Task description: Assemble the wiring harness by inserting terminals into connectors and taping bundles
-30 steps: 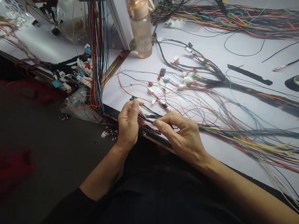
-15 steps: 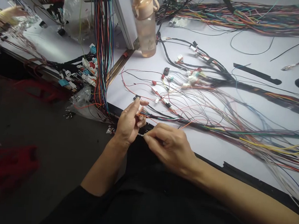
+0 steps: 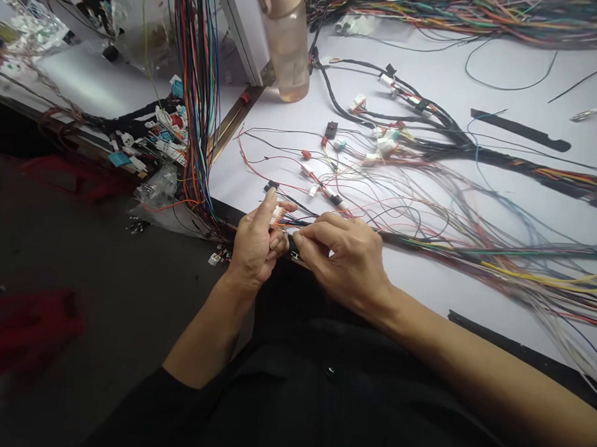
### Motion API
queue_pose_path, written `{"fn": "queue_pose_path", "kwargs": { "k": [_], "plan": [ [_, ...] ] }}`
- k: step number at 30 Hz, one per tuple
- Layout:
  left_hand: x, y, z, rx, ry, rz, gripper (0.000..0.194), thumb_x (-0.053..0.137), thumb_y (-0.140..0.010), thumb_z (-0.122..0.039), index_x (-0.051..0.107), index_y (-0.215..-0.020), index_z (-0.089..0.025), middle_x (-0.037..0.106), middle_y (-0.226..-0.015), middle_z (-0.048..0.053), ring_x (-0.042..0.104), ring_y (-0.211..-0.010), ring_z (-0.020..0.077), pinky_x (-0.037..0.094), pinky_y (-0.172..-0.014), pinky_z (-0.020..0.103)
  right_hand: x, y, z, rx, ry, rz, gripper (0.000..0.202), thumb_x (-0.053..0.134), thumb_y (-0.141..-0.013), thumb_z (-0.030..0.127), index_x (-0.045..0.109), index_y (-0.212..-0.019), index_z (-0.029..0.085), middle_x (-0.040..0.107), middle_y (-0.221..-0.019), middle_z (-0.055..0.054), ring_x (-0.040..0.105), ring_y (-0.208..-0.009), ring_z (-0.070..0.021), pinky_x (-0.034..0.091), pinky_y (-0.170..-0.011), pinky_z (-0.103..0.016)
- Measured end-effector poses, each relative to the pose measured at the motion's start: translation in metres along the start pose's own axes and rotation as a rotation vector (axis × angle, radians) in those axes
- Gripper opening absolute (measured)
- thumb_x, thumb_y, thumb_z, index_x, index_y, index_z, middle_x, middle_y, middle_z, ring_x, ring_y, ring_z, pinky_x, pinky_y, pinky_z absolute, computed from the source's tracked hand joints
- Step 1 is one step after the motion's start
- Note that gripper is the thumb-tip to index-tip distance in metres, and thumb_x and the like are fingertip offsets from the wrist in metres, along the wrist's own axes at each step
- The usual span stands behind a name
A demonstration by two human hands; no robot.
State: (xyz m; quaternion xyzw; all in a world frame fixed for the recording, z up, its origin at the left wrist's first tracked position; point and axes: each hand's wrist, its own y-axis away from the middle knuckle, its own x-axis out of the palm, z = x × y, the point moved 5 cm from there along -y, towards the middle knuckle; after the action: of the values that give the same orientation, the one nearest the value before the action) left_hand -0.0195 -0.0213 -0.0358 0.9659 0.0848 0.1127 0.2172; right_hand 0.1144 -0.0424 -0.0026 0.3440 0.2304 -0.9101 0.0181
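Observation:
Near the table's front edge, my left hand is closed around a white wire connector with orange parts. Several thin wires run from that connector to the right into a dark wire bundle. Just right of it, my right hand pinches with thumb and forefinger; a small thin piece, seemingly a wire end, shows at the fingertips, too small to tell for sure. Beyond my hands lie loose red and black wires and small connectors, among them a white connector and a red connector.
A water bottle stands at the back by a metal frame post. Left of it hangs a thick bundle of coloured wires. A black-wrapped harness crosses the table. A red stool is on the floor at left.
My right hand has moved up and closer to the connector in my left hand. The left hand keeps its hold. The view has shifted slightly.

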Motion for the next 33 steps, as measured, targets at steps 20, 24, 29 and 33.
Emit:
{"fn": "queue_pose_path", "kwargs": {
  "k": [20, 24, 29, 33],
  "plan": [
    [0.007, 0.01, -0.003, 0.125, -0.007, 0.0, 0.044, 0.058, -0.082, -0.059, 0.066, -0.079, -0.016, 0.023, -0.036, -0.01, 0.019, -0.029, 0.0032, 0.016, -0.031, 0.017, -0.005, -0.003, 0.006, -0.023, -0.02, -0.021, 0.022, 0.058, -0.086, 0.021, 0.07, -0.067, 0.022, 0.064, -0.065, 0.004, 0.045, -0.055, -0.0085, 0.026, -0.068, -0.031],
    [0.007, 0.012, -0.004, 0.122, -0.012, 0.012, 0.044, 0.057, -0.083, -0.059, 0.067, -0.081, -0.016, 0.023, -0.036, -0.009, 0.019, -0.03, 0.0034, 0.016, -0.031, 0.017, -0.004, -0.003, 0.004, 0.006, -0.009, -0.003, 0.023, 0.057, -0.087, 0.023, 0.07, -0.067, 0.022, 0.064, -0.066, 0.004, 0.045, -0.055, -0.0083, 0.026, -0.07, -0.031],
    [0.009, 0.013, -0.003, 0.155, -0.018, -0.011, 0.043, 0.058, -0.082, -0.059, 0.066, -0.078, -0.017, 0.024, -0.037, -0.009, 0.021, -0.03, 0.0039, 0.017, -0.032, 0.018, -0.003, -0.004, 0.003, 0.006, 0.01, 0.008, 0.024, 0.056, -0.087, 0.023, 0.069, -0.067, 0.022, 0.063, -0.066, 0.004, 0.045, -0.056, -0.0087, 0.026, -0.07, -0.031],
    [0.011, 0.017, -0.001, 0.226, -0.036, -0.07, 0.042, 0.056, -0.083, -0.059, 0.065, -0.077, -0.018, 0.027, -0.04, -0.008, 0.024, -0.032, 0.0045, 0.018, -0.033, 0.019, -0.002, -0.004, 0.005, -0.017, 0.036, -0.018, 0.025, 0.055, -0.088, 0.023, 0.069, -0.067, 0.022, 0.062, -0.066, 0.004, 0.043, -0.056, -0.0092, 0.025, -0.07, -0.031]
  ]
}}
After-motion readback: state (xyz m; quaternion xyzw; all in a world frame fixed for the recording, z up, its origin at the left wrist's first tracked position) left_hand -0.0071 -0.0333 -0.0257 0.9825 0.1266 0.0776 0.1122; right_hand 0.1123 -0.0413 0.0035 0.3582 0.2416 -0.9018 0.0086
